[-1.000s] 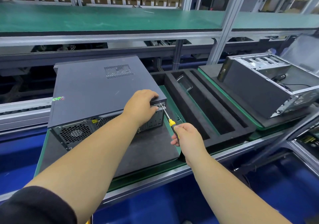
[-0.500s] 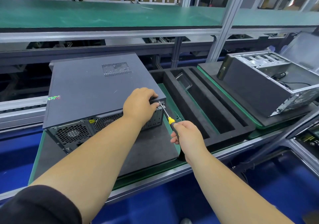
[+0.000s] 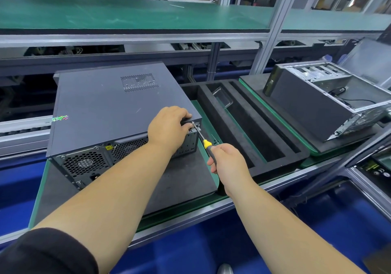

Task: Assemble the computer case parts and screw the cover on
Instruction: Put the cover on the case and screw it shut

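You have two computer cases: one closed case (image 3: 118,106) at centre under your left hand (image 3: 169,125) curled over its corner, one open case (image 3: 330,100) at right, and one screwdriver (image 3: 206,144) gripped by your right hand (image 3: 228,161).

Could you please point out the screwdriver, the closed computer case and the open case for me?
screwdriver (image 3: 207,144): head view, on its yellow handle collar.
closed case (image 3: 110,106): head view, on its flat top cover.
open case (image 3: 300,106): head view, on its dark side panel.
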`<state>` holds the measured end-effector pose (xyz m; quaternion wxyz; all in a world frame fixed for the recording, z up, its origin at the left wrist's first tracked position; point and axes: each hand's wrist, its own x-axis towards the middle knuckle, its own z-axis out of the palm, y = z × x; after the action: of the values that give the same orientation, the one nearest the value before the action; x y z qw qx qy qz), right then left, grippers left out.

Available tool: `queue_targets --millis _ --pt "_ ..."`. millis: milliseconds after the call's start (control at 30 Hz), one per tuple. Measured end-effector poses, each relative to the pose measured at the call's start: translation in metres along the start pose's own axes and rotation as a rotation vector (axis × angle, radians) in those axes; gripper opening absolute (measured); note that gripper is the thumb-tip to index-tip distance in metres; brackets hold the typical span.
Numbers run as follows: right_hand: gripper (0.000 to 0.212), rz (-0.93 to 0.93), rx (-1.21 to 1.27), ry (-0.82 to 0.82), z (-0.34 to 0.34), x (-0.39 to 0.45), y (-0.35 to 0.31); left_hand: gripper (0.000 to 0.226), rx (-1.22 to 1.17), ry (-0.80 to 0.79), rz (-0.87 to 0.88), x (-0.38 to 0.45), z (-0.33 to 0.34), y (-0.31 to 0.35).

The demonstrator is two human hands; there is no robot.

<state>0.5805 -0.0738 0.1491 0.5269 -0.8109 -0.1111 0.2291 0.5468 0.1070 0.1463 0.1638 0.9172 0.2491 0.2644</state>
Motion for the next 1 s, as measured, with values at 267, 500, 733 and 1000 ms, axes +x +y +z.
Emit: queue_targets --millis 267,500,733,1000 --pt "0.032 0.168 0.165 -0.073 0.005 0.004 -0.012 0.022 0.008 -0.004 -0.008 0.0 0.002 0.0" --pt "0.033 0.232 0.025 -0.036 0.007 0.011 -0.017 0.022 0.002 0.001 -0.018 -0.001 0.001 0.001" --pt "0.042 0.279 0.09 -0.073 0.005 0.016 -0.016 0.021 -0.001 0.016 -0.016 -0.002 0.002 0.001" --pt "0.044 0.353 0.003 -0.075 0.002 0.021 -0.022 0.02 0.018 0.009 -0.002 -0.001 0.002 0.001"
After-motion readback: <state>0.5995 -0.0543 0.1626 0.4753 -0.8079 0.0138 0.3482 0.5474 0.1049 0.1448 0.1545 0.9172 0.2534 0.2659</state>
